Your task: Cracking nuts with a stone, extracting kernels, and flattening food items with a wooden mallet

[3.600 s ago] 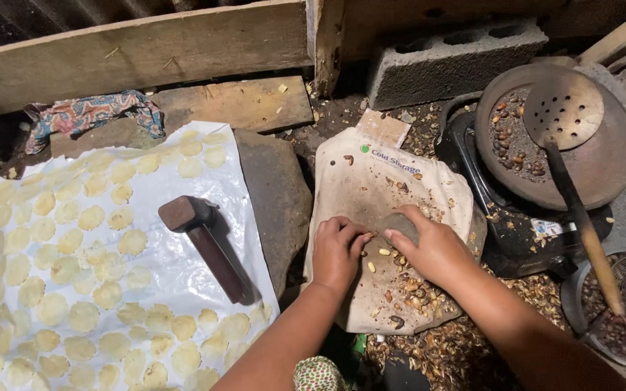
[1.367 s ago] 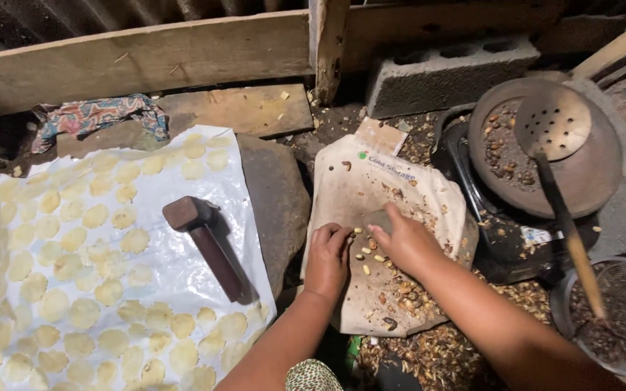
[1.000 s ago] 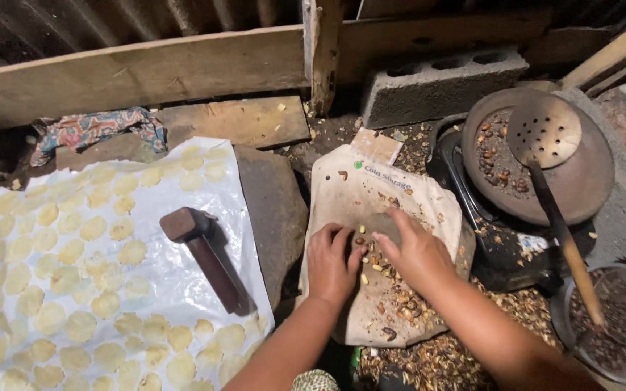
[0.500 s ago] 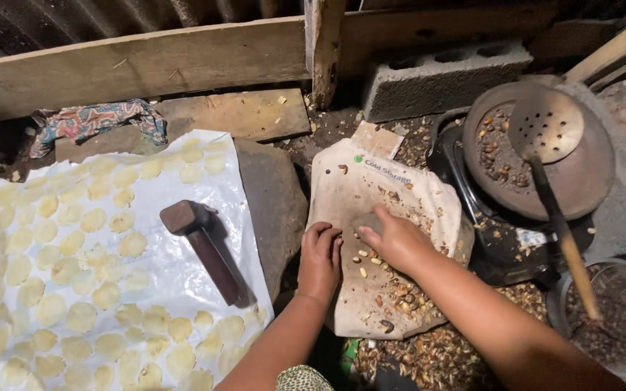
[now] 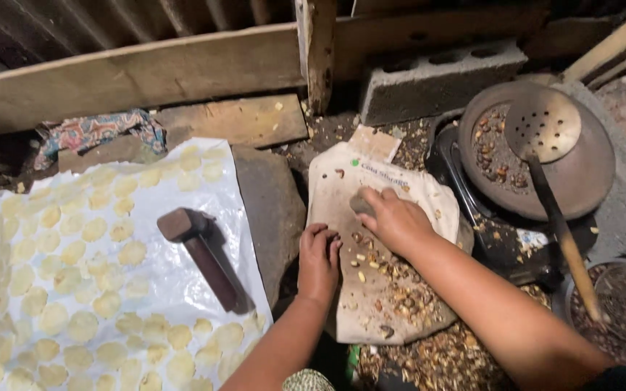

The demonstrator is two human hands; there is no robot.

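Observation:
A dirty cloth sack (image 5: 400, 188) lies spread on the ground, strewn with small nuts and bits of shell (image 5: 389, 289). My right hand (image 5: 396, 217) is closed over a grey stone (image 5: 361, 203) near the middle of the sack. My left hand (image 5: 319, 259) rests flat on the sack's left edge, fingers together, pinning it down. Both forearms reach in from the lower right.
A wooden mallet (image 5: 201, 253) lies on a white plastic sheet (image 5: 197, 188) covered with several flat yellowish discs. A flat rock (image 5: 273, 210) sits between sheet and sack. A round pan (image 5: 581, 181) with roasted nuts and a perforated ladle (image 5: 545, 130) stands at right; a concrete block (image 5: 436, 80) behind.
My right hand with the stone has moved back and forth over the sack and now sits a little farther up it. The left hand has stayed at the sack's edge.

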